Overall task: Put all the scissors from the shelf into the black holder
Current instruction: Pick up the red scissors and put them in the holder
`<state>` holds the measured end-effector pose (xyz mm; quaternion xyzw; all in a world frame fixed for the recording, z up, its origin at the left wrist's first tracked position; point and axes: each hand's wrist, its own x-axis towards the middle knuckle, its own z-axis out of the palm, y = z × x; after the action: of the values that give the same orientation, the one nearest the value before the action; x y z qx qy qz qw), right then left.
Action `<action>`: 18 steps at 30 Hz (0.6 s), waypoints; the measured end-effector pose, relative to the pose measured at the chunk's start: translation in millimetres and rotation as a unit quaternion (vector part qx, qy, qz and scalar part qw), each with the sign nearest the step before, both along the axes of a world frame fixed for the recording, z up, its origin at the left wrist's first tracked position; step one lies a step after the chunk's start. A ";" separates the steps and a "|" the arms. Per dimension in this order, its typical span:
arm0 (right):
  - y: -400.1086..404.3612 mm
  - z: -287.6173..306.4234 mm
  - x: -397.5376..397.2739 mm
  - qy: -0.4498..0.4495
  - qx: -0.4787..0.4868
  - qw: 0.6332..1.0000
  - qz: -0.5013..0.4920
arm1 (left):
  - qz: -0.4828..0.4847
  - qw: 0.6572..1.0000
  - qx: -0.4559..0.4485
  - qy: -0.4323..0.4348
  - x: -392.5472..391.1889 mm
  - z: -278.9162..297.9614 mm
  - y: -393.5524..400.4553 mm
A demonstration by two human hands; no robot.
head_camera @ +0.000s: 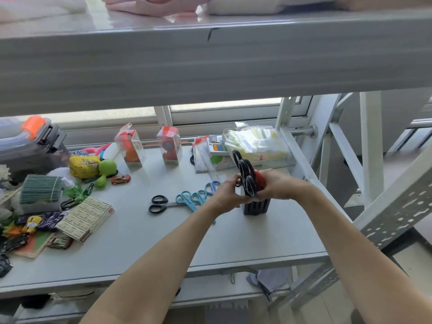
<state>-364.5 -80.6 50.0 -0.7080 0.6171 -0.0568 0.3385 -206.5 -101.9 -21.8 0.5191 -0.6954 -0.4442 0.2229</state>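
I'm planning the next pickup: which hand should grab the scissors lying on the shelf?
Probably the left hand: the black scissors and the blue scissors lie on its side, close by. The right hand is on the far side of the black holder, so it could steady it.

front of shelf (233,242): bare, easy reach | left: toy clutter (46,206) | middle: loose scissors (184,199) | overhead: upper shelf (210,66) hangs low

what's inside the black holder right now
Black-handled scissors and a red-handled pair stand handles-up in the black holder. The left hand and right hand cover its top, hiding the blades.
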 end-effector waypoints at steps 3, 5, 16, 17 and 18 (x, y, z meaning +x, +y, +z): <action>9.4 16.0 -4.3 -0.019 -0.003 1.000 0.017 | 0.005 1.000 0.010 0.018 0.6 -1.3 -0.1; 12.0 23.1 -10.5 -0.018 -0.011 1.000 0.007 | 0.004 0.999 0.024 0.027 1.8 -2.6 -0.7; 15.5 33.8 -16.3 -0.043 -0.139 0.977 -0.155 | -0.021 0.999 0.040 0.027 25.3 -14.0 -4.6; 17.2 35.2 -11.7 -0.052 -0.180 0.968 -0.169 | -0.014 0.999 0.029 0.027 29.3 -14.0 -5.0; 20.0 37.5 -4.5 -0.064 -0.232 0.954 -0.181 | 0.000 1.000 0.012 0.029 34.7 -13.5 -5.5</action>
<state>-369.0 -60.6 87.5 -0.6383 0.6819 -0.3040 0.1876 -171.8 -107.5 -35.3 0.5089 -0.6833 -0.4671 0.2365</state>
